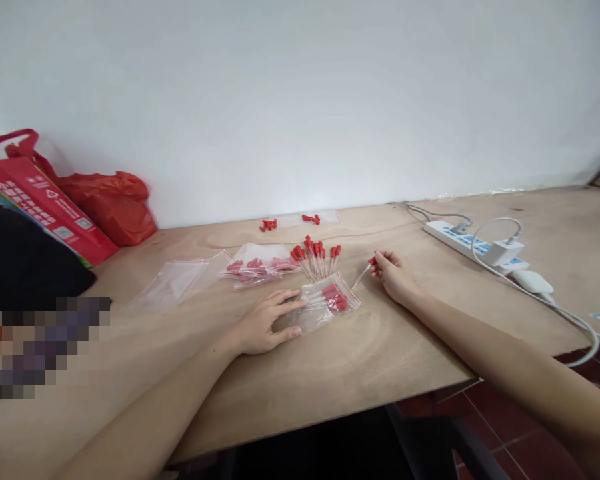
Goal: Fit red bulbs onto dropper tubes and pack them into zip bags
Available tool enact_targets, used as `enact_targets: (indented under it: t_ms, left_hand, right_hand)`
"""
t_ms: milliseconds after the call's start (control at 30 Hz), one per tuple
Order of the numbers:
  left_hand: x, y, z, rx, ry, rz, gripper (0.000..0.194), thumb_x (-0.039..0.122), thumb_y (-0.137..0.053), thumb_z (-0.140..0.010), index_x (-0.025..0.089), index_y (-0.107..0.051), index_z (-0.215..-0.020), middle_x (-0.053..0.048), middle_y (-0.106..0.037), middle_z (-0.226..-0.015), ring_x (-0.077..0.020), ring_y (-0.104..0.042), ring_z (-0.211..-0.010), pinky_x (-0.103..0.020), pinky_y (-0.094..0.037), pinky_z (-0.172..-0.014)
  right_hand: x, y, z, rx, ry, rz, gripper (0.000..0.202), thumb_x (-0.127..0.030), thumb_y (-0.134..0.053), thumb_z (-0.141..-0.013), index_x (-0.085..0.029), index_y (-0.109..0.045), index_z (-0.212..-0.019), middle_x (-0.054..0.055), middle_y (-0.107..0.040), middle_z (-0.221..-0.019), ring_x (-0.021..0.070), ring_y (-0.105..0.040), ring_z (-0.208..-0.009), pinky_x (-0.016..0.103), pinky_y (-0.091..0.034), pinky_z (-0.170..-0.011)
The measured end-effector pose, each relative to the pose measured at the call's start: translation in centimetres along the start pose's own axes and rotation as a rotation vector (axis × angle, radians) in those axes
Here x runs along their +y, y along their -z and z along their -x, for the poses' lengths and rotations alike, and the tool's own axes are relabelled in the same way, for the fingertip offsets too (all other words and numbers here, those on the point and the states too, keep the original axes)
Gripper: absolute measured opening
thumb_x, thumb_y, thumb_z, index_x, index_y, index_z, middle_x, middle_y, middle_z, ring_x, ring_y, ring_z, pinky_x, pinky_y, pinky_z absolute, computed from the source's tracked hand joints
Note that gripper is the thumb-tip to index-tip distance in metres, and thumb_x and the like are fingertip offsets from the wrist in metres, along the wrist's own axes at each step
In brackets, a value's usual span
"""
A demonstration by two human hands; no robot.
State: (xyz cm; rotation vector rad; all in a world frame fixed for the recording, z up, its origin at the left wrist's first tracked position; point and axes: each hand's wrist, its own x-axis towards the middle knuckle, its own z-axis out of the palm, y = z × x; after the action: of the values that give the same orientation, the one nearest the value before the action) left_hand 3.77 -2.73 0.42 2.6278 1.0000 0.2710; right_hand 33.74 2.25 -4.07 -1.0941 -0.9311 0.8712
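Note:
My left hand (267, 323) lies on the table with its fingers apart, touching the left side of a clear zip bag (320, 313) that contains several red-capped droppers. To the right of that bag, my right hand (393, 272) pinches a clear dropper (363, 275) by its red bulb, the thin tip slanting down to the left. Several loose droppers (315, 252) fan out just behind the bag, red bulbs toward the wall. Filled zip bags (260, 263) are piled to the left of them, beside flat clear bags (173, 283).
Small red bulbs (268, 225) and a clear bag (325, 217) sit near the wall. A white power strip (450, 239) with plugs and cables is at the right. Red bags (113, 203) and a black item (25, 260) stand at the left. The table's front edge (330, 417) is near.

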Motion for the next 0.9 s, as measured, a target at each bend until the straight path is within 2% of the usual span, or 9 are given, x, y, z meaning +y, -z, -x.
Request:
enact_targets:
  t_ms: [167,233,533,733,833,900]
  left_hand:
    - [0.1,0.0,0.0,-0.001,0.004,-0.004,0.051,0.047,-0.045,-0.080,0.031,-0.035,-0.127,-0.002,-0.031,-0.136,-0.0231,-0.029,-0.124,-0.043,-0.024,-0.101]
    - [0.1,0.1,0.0,-0.006,0.008,-0.009,0.052,0.048,-0.044,-0.080,0.029,-0.035,-0.127,-0.003,-0.032,-0.136,-0.0227,-0.029,-0.123,-0.042,-0.024,-0.101]
    - [0.3,0.2,-0.1,0.014,0.005,-0.002,0.050,0.047,-0.045,-0.079,0.029,-0.038,-0.126,-0.003,-0.034,-0.135,-0.0236,-0.030,-0.122,-0.042,-0.025,-0.101]
    - [0.4,0.1,-0.1,0.018,0.014,-0.015,0.056,0.047,-0.045,-0.079,0.025,-0.031,-0.129,-0.004,-0.034,-0.135,-0.0227,-0.030,-0.123,-0.040,-0.025,-0.101]
    - [0.3,0.1,-0.1,0.025,0.008,-0.018,0.058,0.047,-0.046,-0.079,0.023,-0.030,-0.129,-0.004,-0.035,-0.134,-0.0217,-0.030,-0.123,-0.039,-0.025,-0.102]
    - [0.3,0.0,-0.1,0.031,0.005,-0.018,0.058,0.047,-0.046,-0.079,0.023,-0.030,-0.129,-0.004,-0.035,-0.134,-0.0214,-0.030,-0.123,-0.038,-0.025,-0.102]
  right_hand:
    - [-1.0,-0.5,0.8,0.085,0.183,-0.031,0.032,-0.048,-0.055,-0.069,-0.022,-0.042,-0.083,-0.004,-0.052,-0.068,0.0074,-0.049,-0.052,0.022,-0.042,-0.048]
    - [-1.2,-0.7,0.9,0.086,0.207,-0.034,0.033,-0.048,-0.054,-0.069,-0.021,-0.043,-0.085,-0.004,-0.052,-0.069,0.0071,-0.049,-0.052,0.021,-0.042,-0.048]
    - [-1.1,-2.1,2.3,-0.076,0.069,-0.065,0.034,-0.046,-0.058,-0.066,-0.021,-0.042,-0.082,-0.004,-0.052,-0.067,0.0074,-0.051,-0.052,0.023,-0.045,-0.051]
    - [-1.2,-2.7,3.0,-0.153,-0.071,-0.161,0.034,-0.043,-0.064,-0.061,-0.022,-0.042,-0.077,-0.005,-0.054,-0.064,0.0089,-0.056,-0.055,0.025,-0.048,-0.058]
    - [-1.4,-2.8,3.5,-0.279,-0.144,-0.108,0.033,-0.040,-0.067,-0.058,-0.020,-0.046,-0.074,-0.004,-0.057,-0.062,0.0091,-0.056,-0.056,0.024,-0.047,-0.057]
    - [-1.6,-2.8,3.8,-0.394,-0.170,-0.015,0.031,-0.038,-0.069,-0.058,-0.018,-0.051,-0.074,-0.004,-0.057,-0.059,0.0075,-0.052,-0.049,0.022,-0.044,-0.050]
